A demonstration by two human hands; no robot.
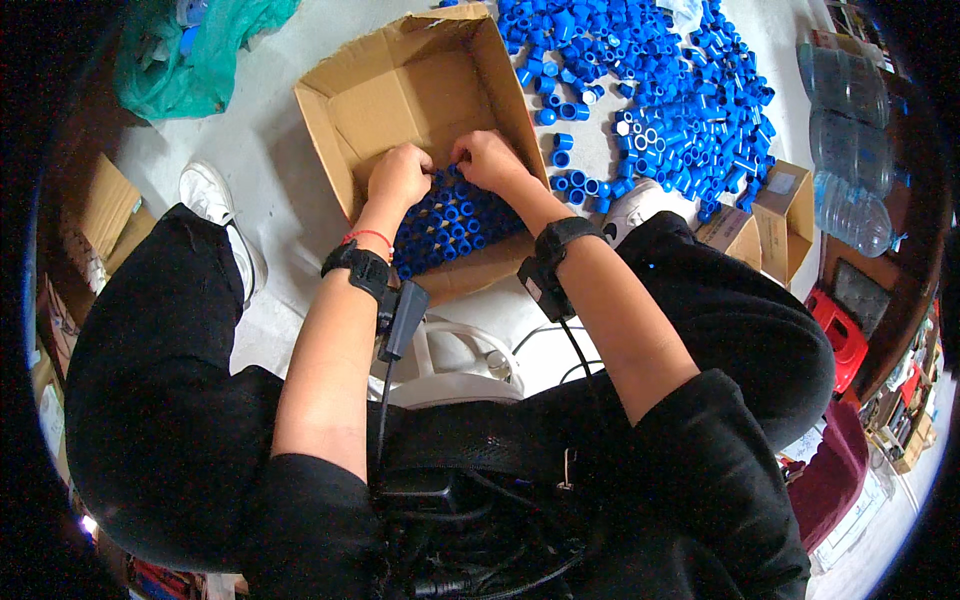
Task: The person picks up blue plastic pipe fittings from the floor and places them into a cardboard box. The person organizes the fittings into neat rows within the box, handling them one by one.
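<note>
An open cardboard box lies on the floor before me. Rows of blue plastic pipe fittings stand packed at its near end, many with their round openings facing up. My left hand reaches into the box from the left, its fingers curled at the far edge of these rows. My right hand is close beside it, fingertips bent down towards the same fittings. Whether either hand grips a fitting is hidden by the fingers. The far part of the box shows bare cardboard.
A large pile of loose blue pipe fittings spreads over the floor to the right of the box. Small cardboard boxes and large clear plastic bottles stand farther right. A green plastic bag lies at upper left. Between my legs is a white stool.
</note>
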